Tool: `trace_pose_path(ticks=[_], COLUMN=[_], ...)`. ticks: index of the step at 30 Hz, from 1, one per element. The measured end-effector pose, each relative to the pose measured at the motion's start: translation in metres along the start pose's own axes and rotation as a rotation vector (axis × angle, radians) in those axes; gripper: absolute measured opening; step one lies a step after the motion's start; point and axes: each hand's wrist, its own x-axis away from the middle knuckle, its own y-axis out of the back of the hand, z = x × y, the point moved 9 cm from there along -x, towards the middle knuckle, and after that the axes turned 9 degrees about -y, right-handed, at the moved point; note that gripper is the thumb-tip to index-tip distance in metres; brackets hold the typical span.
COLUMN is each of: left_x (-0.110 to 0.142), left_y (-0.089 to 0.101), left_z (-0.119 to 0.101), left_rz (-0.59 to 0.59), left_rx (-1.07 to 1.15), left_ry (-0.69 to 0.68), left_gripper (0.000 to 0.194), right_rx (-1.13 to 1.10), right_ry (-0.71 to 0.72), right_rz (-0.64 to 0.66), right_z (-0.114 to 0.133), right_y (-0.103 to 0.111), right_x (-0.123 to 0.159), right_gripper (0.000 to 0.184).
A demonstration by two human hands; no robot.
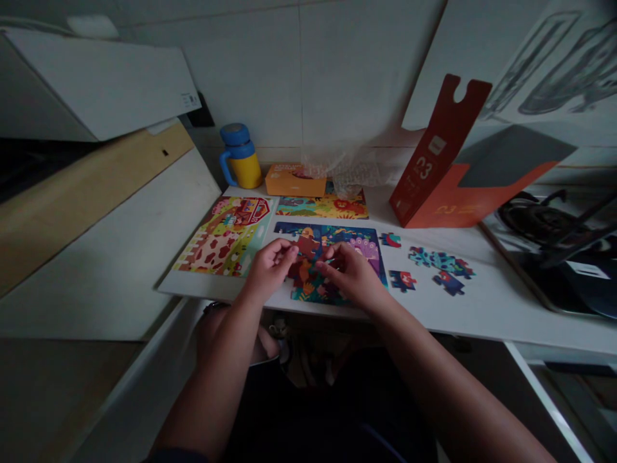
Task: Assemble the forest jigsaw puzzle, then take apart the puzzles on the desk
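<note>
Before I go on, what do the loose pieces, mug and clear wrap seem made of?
Loose pieces: likely printed cardboard, fairly matte; flat, with knobbed cut edges. Mug: perhaps plastic, smooth, in solid blue and yellow; painted metal is possible. Clear wrap: probably thin plastic film, see-through and crinkled.

The colourful, blue-edged puzzle (311, 280) lies flat, loose pieces (438, 260) to its right.

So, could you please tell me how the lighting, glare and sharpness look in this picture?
Head view: dim overall, darkest below the table; no harsh glare, only faint glints on clear plastic wrap; wide-angle stretching toward the edges; left hand and right hand show little motion blur, but fine detail on the puzzle is soft.
</note>
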Motion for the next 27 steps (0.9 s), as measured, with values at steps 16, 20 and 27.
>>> trace_pose_path(ticks=[16,20,27], left_x=[-0.04,-0.037,-0.036], left_y=[0.019,0.025,0.024], left_z=[0.02,0.019,0.019], left_rz=[0.258,0.24,0.236], left_rx=[-0.453,-0.477,-0.518], left_ry=[-0.221,-0.212,-0.23], left_gripper=[0.022,0.021,0.016], right_rx=[0.428,0.438,0.442], right_ry=[0.021,0.028,0.031], right_rz=[-0.128,-0.123,-0.119], right_z=[-0.006,-0.004,-0.003], right_y=[0.029,0.029,0.027], right_x=[0.012,0.014,0.015], right_gripper=[0.027,0.026,0.023])
